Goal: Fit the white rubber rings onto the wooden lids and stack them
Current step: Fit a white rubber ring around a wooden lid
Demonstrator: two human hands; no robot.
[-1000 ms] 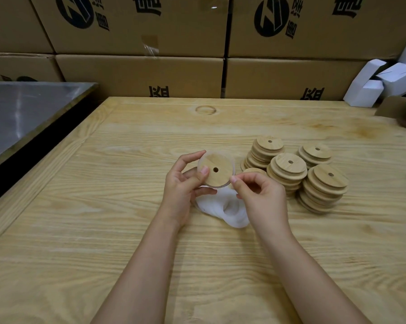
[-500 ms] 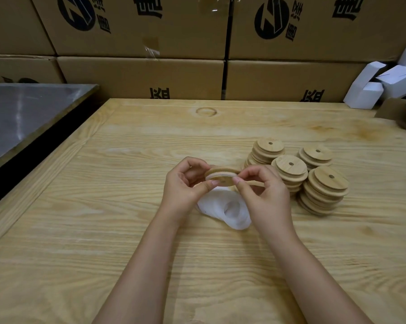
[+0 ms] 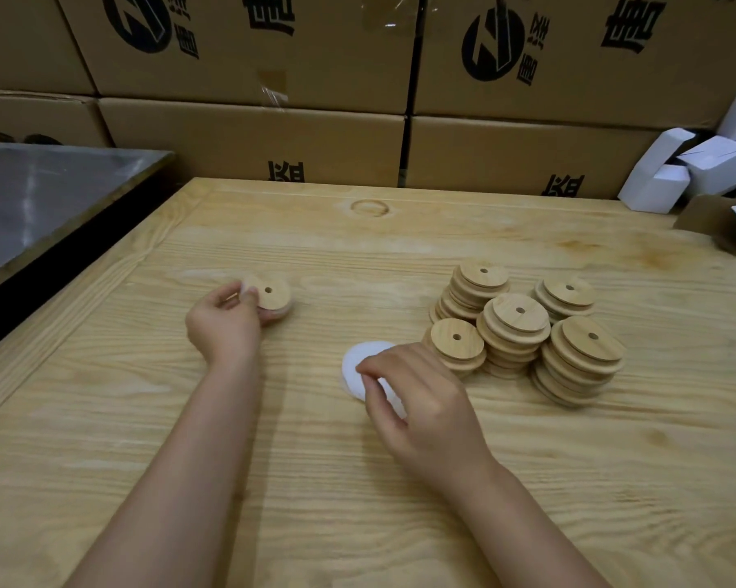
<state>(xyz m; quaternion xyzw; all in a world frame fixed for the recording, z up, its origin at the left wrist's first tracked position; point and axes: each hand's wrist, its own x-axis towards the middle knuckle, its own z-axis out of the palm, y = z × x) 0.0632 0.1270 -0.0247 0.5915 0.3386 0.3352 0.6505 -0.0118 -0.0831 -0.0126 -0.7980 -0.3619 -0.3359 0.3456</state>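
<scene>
My left hand (image 3: 224,328) holds a round wooden lid (image 3: 270,295) with a small centre hole, low over the table at the left, its fingers curled round the lid's near edge. My right hand (image 3: 421,401) lies over a small pile of white rubber rings (image 3: 359,364) in the middle of the table, thumb and forefinger pinching at the top ring. Several stacks of wooden lids (image 3: 527,333) stand to the right of the rings, the nearest stack (image 3: 457,343) just beyond my right fingers.
The wooden table (image 3: 357,502) has a raised border along its left edge. A steel surface (image 3: 39,197) lies beyond a dark gap at the left. Cardboard cartons (image 3: 273,133) wall the back. Small white boxes (image 3: 675,171) and an open brown box sit at the far right.
Both hands held one lid together over the rings. My left hand has carried that lid away to the left and down, and my right hand has dropped onto the pile of rings.
</scene>
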